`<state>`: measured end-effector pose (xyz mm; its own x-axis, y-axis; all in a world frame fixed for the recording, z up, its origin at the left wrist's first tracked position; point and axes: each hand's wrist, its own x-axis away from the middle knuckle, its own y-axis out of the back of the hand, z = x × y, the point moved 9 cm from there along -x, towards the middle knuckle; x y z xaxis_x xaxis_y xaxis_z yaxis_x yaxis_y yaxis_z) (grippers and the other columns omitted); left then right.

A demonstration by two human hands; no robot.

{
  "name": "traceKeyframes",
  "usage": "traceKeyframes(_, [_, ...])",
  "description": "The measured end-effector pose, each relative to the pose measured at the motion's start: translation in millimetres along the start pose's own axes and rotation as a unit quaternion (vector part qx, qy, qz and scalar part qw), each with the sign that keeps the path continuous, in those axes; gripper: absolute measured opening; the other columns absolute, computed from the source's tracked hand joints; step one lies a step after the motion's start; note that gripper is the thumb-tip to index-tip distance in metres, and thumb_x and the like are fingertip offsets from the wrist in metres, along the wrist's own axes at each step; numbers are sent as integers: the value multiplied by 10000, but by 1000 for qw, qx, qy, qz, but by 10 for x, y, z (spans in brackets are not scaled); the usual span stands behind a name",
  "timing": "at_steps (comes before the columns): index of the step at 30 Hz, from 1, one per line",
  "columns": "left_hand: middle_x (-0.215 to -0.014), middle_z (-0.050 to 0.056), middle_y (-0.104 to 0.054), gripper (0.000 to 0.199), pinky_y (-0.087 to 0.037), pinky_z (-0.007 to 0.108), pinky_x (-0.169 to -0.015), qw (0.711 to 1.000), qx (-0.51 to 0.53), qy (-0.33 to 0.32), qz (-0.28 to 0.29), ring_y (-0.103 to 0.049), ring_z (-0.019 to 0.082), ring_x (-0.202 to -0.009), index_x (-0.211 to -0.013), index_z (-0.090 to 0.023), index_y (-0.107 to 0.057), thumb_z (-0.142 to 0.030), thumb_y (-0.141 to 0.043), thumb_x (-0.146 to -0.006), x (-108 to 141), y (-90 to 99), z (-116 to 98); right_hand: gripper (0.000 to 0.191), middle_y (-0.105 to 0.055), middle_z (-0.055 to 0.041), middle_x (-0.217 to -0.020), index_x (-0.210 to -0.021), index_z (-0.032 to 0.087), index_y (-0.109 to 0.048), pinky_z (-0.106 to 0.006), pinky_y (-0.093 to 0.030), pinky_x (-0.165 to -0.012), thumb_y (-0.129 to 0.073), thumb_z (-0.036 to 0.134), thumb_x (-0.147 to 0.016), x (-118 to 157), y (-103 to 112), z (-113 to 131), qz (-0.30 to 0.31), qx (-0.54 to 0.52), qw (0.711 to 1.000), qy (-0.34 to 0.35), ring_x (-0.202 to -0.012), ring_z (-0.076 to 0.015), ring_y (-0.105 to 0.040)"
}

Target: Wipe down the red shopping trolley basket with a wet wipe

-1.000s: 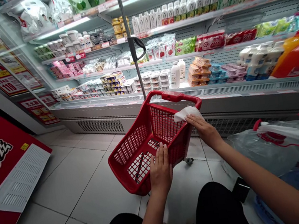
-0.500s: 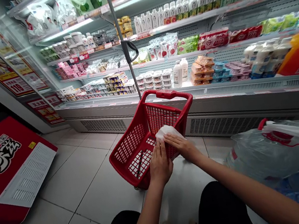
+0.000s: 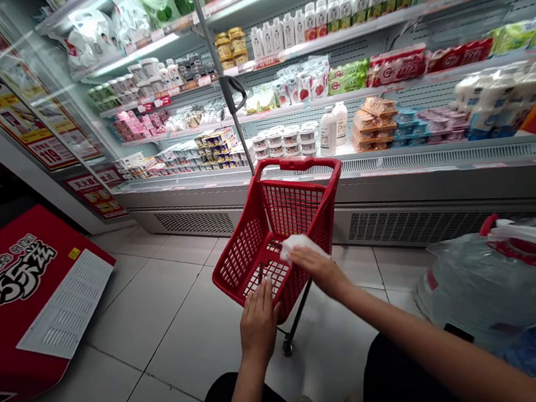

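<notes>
A red shopping basket cart with lattice sides stands on the floor before me. My right hand presses a crumpled white cloth against the top of the cart's right side. On the near corner of the cart's rim rests my left hand, its fingers stretched out and nothing in it. A dark narrow strip shows on the cart's lattice floor. Part of the right side is hidden behind the cloth and hand.
Behind the cart runs a refrigerated dairy shelf with a sliding-door handle. Large water bottles in plastic wrap stand at the right. A red chest freezer is on the left. My knees flank the near floor.
My left hand has come away from the cloth, down and left to the cart's near rim. The right hand keeps the cloth at the right side. The view has shifted slightly.
</notes>
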<state>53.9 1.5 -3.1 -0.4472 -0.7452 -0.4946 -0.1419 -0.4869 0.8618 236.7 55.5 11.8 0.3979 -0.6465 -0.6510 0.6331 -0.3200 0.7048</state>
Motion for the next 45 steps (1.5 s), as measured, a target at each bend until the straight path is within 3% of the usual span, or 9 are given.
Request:
traceKeyframes(5, [-1535,128,-541,672,-483,411,-1118,999,-15,19,-27,-604,252,-1330,-1660,-163,-103,-301,-407,-1077,-45,-16,-231,623,-548,-36,-1533,-1604,292,-348,-458,-408,-1223,-393,60,-1028,229,-143,495,66,-60,994,65,-1478,-190,-421])
traceKeyframes(8, [-1549,130,-524,695,-486,408,-1116,999,-9,30,-25,-617,255,-1313,-1662,-168,-72,-331,-409,-1077,-35,12,-308,576,-563,-36,-1518,-1564,305,-428,-445,-411,-1214,-363,71,-1041,186,30,112,69,-61,993,79,-1439,-170,-476])
traceKeyframes(12, [-1603,127,-452,748,-438,389,-1172,1000,25,-13,-8,-523,241,-1415,-1660,-142,-50,-355,-445,-1062,-9,62,-390,552,-593,-40,-1488,-1486,285,-543,-458,-414,-1205,-359,63,-1015,-56,305,-727,13,-34,999,-4,-1407,-176,-519])
traceKeyframes(16, [-1631,84,-421,742,-401,408,-1209,994,38,-96,19,-422,239,-1491,-1652,-197,-169,-347,-535,-1024,35,65,-314,541,-607,-49,-1476,-1470,245,-560,-472,-422,-1198,-407,64,-983,-170,307,-942,-16,-31,999,-36,-1419,-200,-507])
traceKeyframes(21, [-1613,43,-454,642,-405,492,-1201,999,-5,-26,19,-465,289,-1458,-1580,-321,-395,-277,-609,-976,27,9,48,596,-599,-32,-1485,-1490,277,-540,-496,-440,-1186,-363,25,-979,71,129,-408,-22,-58,997,-47,-1452,-209,-463])
traceKeyframes(26, [-1607,46,-461,627,-415,476,-1196,1000,-8,-2,17,-518,275,-1412,-1579,-323,-402,-272,-591,-984,54,-39,2,644,-555,-12,-1528,-1567,338,-422,-455,-447,-1191,-354,31,-1005,438,-2,414,41,-105,993,-24,-1482,-188,-414])
traceKeyframes(29, [-1611,44,-455,651,-429,464,-1186,1000,-5,1,13,-521,271,-1412,-1606,-332,-341,-287,-565,-996,69,-7,-92,651,-602,-11,-1483,-1576,340,-403,-440,-459,-1185,-347,24,-1009,512,32,611,68,-117,991,18,-1462,-178,-446])
traceKeyframes(39, [-1638,50,-400,674,-439,388,-1180,995,42,-88,29,-514,220,-1423,-1638,-267,-246,-231,-501,-1015,77,63,-425,511,-643,-39,-1434,-1415,258,-627,-499,-455,-1175,-379,104,-994,62,426,-749,-18,-87,993,-76,-1397,-229,-536])
traceKeyframes(45, [-1635,61,-412,661,-397,464,-1216,997,26,-59,30,-466,256,-1463,-1598,-273,-353,-333,-599,-987,-143,36,15,491,-652,-65,-1419,-1399,225,-641,-558,-443,-1169,-376,137,-995,77,361,-888,-54,-100,986,-119,-1423,-273,-503])
